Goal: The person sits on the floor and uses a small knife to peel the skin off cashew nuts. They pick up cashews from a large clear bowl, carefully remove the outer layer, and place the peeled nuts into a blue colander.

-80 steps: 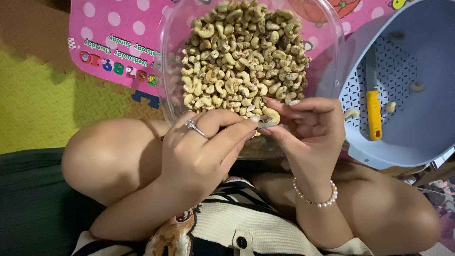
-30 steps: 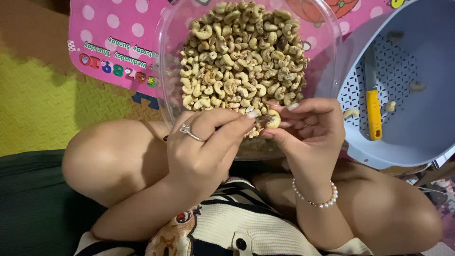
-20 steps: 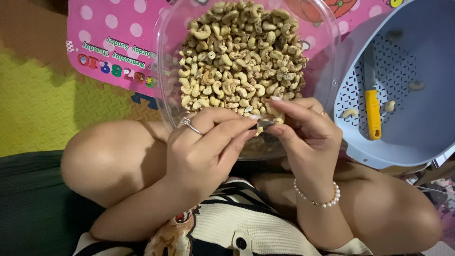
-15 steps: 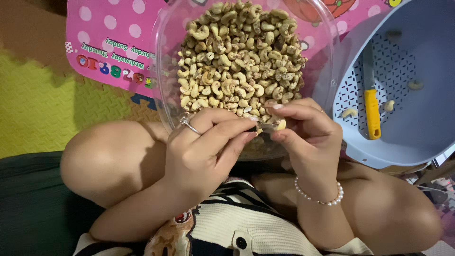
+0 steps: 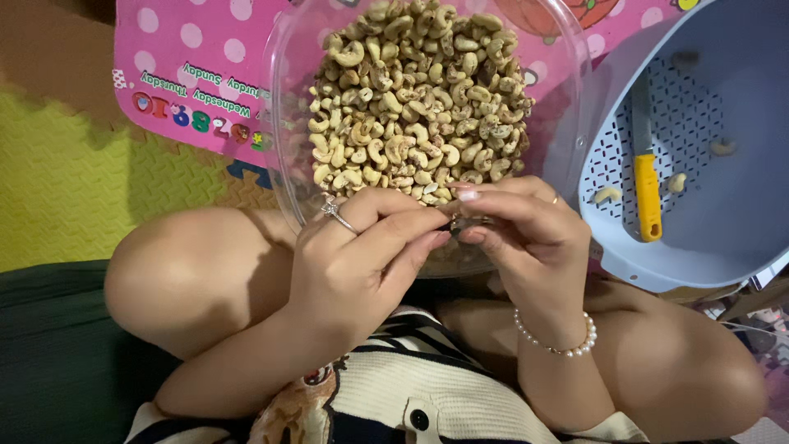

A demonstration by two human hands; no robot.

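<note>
The person sits with knees up, and both hands meet just in front of a big clear bowl (image 5: 283, 164) heaped with cashew nuts (image 5: 415, 99). The left hand (image 5: 357, 263), with a ring on one finger, and the right hand (image 5: 526, 234), with a pearl bracelet (image 5: 559, 341) on the wrist, pinch one small nut (image 5: 463, 222) between their fingertips. The nut sits right at the near rim of the bowl, almost hidden by the fingers, so I cannot tell how much of its skin is on. It looks like the nut is being peeled or picked clean. To do that well, I think the fingers should hold it gently, because a cashew snaps easily, and they should turn it a little at a time so no bit of skin is missed. Staying over the bowl or the lap would help if it slips. The left grip is nearly closed, thumb and first fingers pressed on the nut. The right grip is nearly closed too, with its fingertips touching the same nut from the other side. Off to the right lies a blue basket (image 5: 740, 247) with a yellow-handled knife (image 5: 645, 173) and a few loose nuts (image 5: 608, 194) inside, well apart from the hands. A pink dotted mat (image 5: 189, 66) lies under the bowl.
</note>
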